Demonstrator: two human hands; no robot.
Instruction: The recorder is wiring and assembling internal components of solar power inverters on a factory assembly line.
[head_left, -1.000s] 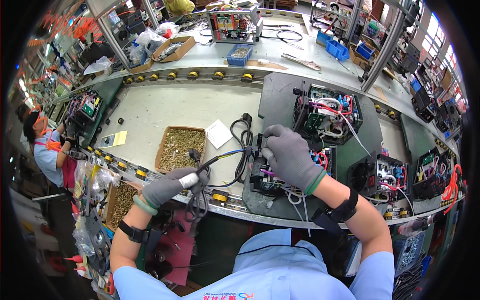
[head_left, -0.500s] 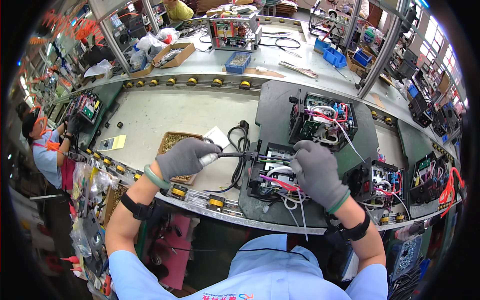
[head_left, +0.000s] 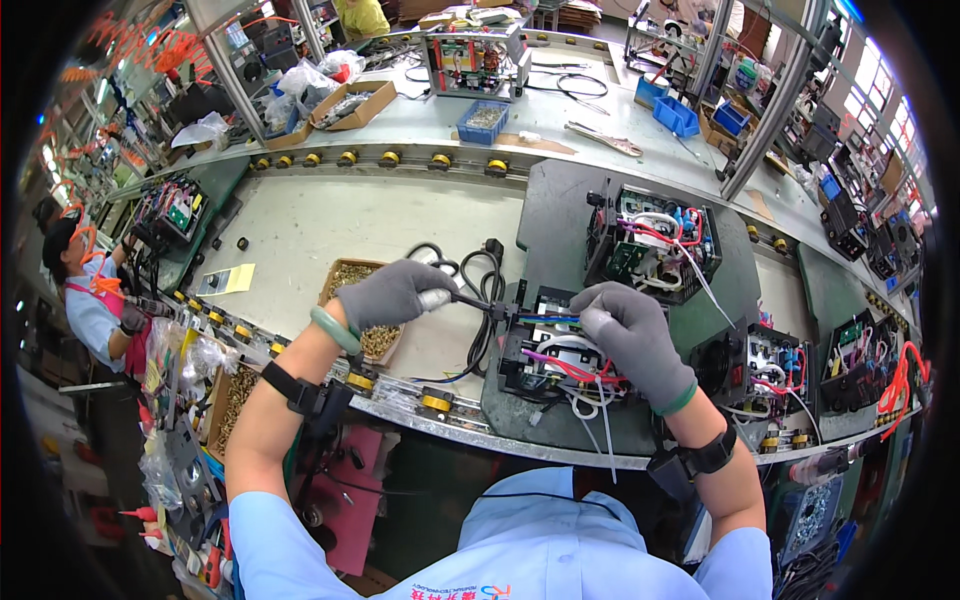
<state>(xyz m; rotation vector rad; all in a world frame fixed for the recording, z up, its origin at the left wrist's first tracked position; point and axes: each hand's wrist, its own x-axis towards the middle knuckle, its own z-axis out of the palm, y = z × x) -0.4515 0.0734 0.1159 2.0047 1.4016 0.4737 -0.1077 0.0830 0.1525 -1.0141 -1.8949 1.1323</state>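
Observation:
My left hand [head_left: 395,297], in a grey glove, pinches a black cable [head_left: 471,300] between thumb and fingers. That cable runs right through the black end panel of an open electronic unit [head_left: 535,373]. Inside the unit, my gloved right hand [head_left: 637,338] is closed on the cable's thin coloured wires [head_left: 550,319], blue among them; its fingertips partly hide their ends. Red, purple and white leads lie below the right hand, with white ties hanging over the unit's front. Behind my left hand sits a cardboard box of small brass-coloured screws [head_left: 381,343].
The unit rests on a dark green board [head_left: 550,215], with a second open unit [head_left: 655,243] behind it and another [head_left: 770,365] to the right. A coiled black power cord [head_left: 484,335] lies left of the board. A co-worker [head_left: 95,290] stands at far left.
My left hand has moved slightly right and away from me, still on the cable. My right hand has shifted a little left, and the blue wire shows more. A black loop now shows beyond my left hand.

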